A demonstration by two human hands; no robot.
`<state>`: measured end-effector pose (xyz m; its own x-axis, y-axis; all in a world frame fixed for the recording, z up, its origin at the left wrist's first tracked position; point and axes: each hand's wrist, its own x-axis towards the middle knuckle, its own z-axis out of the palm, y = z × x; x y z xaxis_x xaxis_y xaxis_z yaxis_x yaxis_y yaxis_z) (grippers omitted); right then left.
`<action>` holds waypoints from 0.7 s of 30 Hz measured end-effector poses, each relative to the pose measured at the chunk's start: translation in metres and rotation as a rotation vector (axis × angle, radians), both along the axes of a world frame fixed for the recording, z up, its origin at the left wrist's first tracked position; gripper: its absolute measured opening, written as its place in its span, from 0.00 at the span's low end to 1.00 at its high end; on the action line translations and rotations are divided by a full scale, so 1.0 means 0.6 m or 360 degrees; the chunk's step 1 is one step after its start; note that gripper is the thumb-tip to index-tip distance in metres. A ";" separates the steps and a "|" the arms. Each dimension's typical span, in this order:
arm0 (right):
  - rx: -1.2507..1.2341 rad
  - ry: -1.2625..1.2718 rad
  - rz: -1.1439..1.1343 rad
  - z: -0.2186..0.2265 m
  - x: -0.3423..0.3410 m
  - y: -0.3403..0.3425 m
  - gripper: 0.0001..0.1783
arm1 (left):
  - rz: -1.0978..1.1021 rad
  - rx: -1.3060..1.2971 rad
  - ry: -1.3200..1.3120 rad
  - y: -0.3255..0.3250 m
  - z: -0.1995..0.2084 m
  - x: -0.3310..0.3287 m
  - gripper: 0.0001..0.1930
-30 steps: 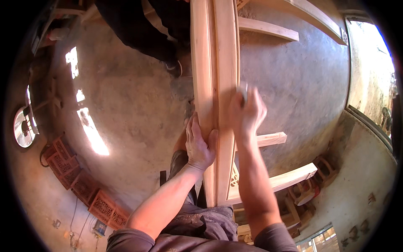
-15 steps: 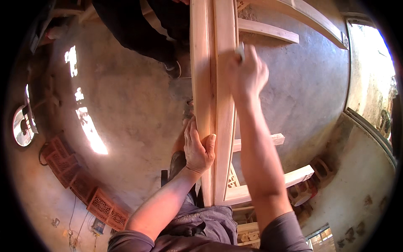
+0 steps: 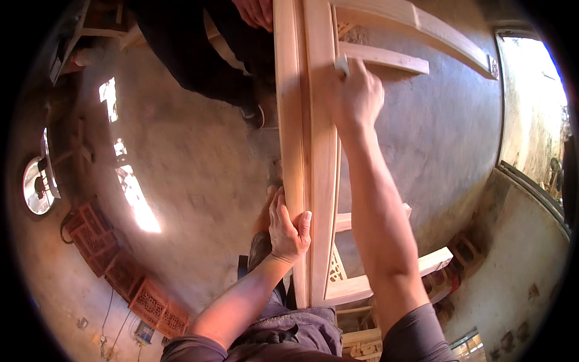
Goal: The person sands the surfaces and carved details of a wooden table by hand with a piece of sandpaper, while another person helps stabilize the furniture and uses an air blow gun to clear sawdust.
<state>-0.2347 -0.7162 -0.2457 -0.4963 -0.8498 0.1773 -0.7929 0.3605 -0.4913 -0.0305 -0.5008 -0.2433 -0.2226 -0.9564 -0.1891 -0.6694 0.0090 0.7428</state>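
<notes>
A long pale wooden rail (image 3: 321,181) with a lengthwise groove runs away from my body, part of a larger wooden frame. My left hand (image 3: 289,235) grips the rail's left edge near its close end, fingers along the side and thumb on top. Farther along, my right hand (image 3: 360,96) is closed at the right edge, slightly blurred. A small pale grey piece (image 3: 342,65) shows at its knuckles; its kind cannot be made out. The fingertips and whatever they press on are hidden behind the hand.
Pale wooden legs (image 3: 386,57) and a lower bar (image 3: 350,289) jut right from the rail. Across from me, a person in dark trousers (image 3: 187,54) has a hand (image 3: 256,12) beside the rail. Reddish carved panels (image 3: 120,265) stand at left; stools (image 3: 443,280) at right.
The whole view has shifted, so the frame sits slightly lower in it. The other person's hand now shows more beside the rail. My right hand is a little farther along the rail; my left keeps its grip.
</notes>
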 end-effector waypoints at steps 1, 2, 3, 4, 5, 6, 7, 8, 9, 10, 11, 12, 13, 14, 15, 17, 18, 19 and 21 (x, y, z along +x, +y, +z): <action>0.0026 -0.0056 0.0030 -0.006 0.005 0.018 0.06 | 0.0009 0.0044 -0.0010 0.001 0.003 0.003 0.36; 0.0036 -0.0086 0.0091 -0.009 0.024 0.079 0.05 | 0.0023 0.0092 -0.0013 0.002 0.006 0.007 0.37; 0.0004 -0.0204 0.0101 -0.012 0.044 0.144 0.06 | 0.0071 0.0087 -0.0002 0.003 0.006 0.011 0.37; -0.0008 -0.0231 0.0058 -0.005 0.066 0.195 0.07 | 0.0083 0.0089 -0.0021 0.003 0.009 0.015 0.37; -0.0077 -0.0446 -0.0018 0.015 0.078 0.211 0.07 | 0.0088 0.0098 -0.0036 0.002 0.012 0.015 0.37; -0.0044 -0.0370 0.0022 0.016 0.071 0.195 0.07 | 0.0088 0.0109 -0.0050 0.001 0.015 0.014 0.37; -0.0010 -0.0286 0.0048 0.008 0.059 0.165 0.06 | 0.0071 0.0074 -0.0006 -0.004 0.017 0.013 0.36; 0.0026 -0.0203 0.0076 0.003 0.047 0.129 0.06 | 0.0052 0.0070 0.0025 -0.004 0.014 0.013 0.36; 0.0011 -0.0108 0.0075 0.003 0.030 0.068 0.06 | 0.0034 0.0062 0.0048 -0.003 0.012 0.012 0.36; -0.0017 -0.0001 0.0070 0.006 0.005 -0.003 0.07 | 0.0010 0.0041 0.0083 -0.007 0.012 0.004 0.35; -0.0029 0.0031 0.0023 0.008 -0.017 -0.064 0.07 | 0.0041 0.0057 0.0114 -0.010 0.016 -0.004 0.35; -0.0036 0.0041 -0.0006 0.009 -0.019 -0.104 0.08 | 0.0037 0.0047 0.0083 -0.010 0.016 -0.001 0.35; 0.0027 -0.0028 -0.0006 0.009 -0.017 -0.095 0.08 | 0.0030 0.0037 0.0056 -0.007 0.011 0.001 0.35; 0.0091 -0.0095 -0.0008 0.004 -0.015 -0.062 0.08 | 0.0020 0.0028 0.0031 -0.005 0.009 0.003 0.35; 0.0152 -0.0170 0.0005 -0.005 -0.005 -0.028 0.08 | 0.0022 0.0017 -0.0003 -0.010 0.010 0.004 0.35; 0.0075 -0.0294 0.0024 -0.002 0.037 0.091 0.10 | 0.0026 0.0006 -0.0058 -0.010 0.014 0.011 0.35; -0.0118 -0.0297 0.0039 0.004 0.049 0.127 0.08 | 0.0039 0.0033 -0.0023 -0.008 0.015 0.011 0.35; -0.0042 -0.0291 0.0044 0.007 0.047 0.123 0.07 | 0.0051 0.0058 0.0009 -0.007 0.015 0.012 0.35; 0.0088 -0.0269 0.0051 0.007 0.039 0.074 0.06 | 0.0090 0.0077 0.0049 -0.007 0.015 0.016 0.35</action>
